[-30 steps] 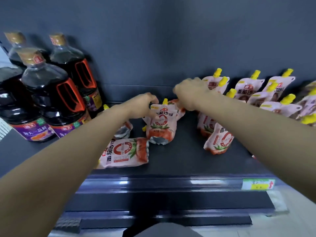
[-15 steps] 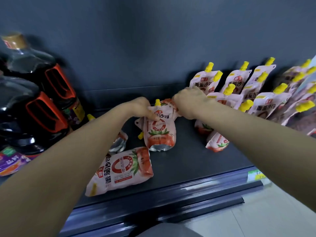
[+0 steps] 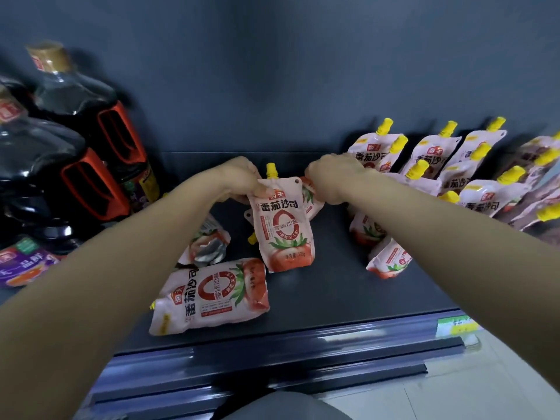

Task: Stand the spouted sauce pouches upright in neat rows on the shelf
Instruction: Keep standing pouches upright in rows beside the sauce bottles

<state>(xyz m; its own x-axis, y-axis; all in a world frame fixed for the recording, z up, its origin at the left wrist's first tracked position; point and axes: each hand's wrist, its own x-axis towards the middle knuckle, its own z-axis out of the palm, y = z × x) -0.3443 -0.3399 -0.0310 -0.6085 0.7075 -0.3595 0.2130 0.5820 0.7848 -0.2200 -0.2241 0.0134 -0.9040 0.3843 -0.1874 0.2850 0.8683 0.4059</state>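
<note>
Left hand [image 3: 239,178], centre of the frame: thumb and fingers pinch the top left corner of an upright sauce pouch [image 3: 283,225]. Right hand [image 3: 331,177], just right of centre: fingers curled closed at the top edge of a second pouch [image 3: 312,198], which stands partly hidden behind the first; whether they actually grip it cannot be told. Both forearms reach in from the lower corners of the frame.

Dark shelf [image 3: 318,304], spanning the middle of the frame, with a rail along its front edge. Soy sauce bottles [image 3: 75,153], upper left: large, dark, with orange handles, standing against the back wall.

Rows of pouches [image 3: 448,177], right of the frame: upright, leaning back slightly, yellow spouts at the top; they stand close together, some touching. The held pouch shows a tomato print and a yellow spout [image 3: 271,171] between the two hands.

Fallen pouch [image 3: 212,298], lower centre-left: lying flat on its side, spout toward the left, just below the held pouch. A further pouch [image 3: 209,247] lies behind it, silver base facing the camera. Two more pouches [image 3: 388,259] lean forward under the right forearm.

Price label [image 3: 457,325], lower right, on the shelf rail: green and yellow, text blurred.
</note>
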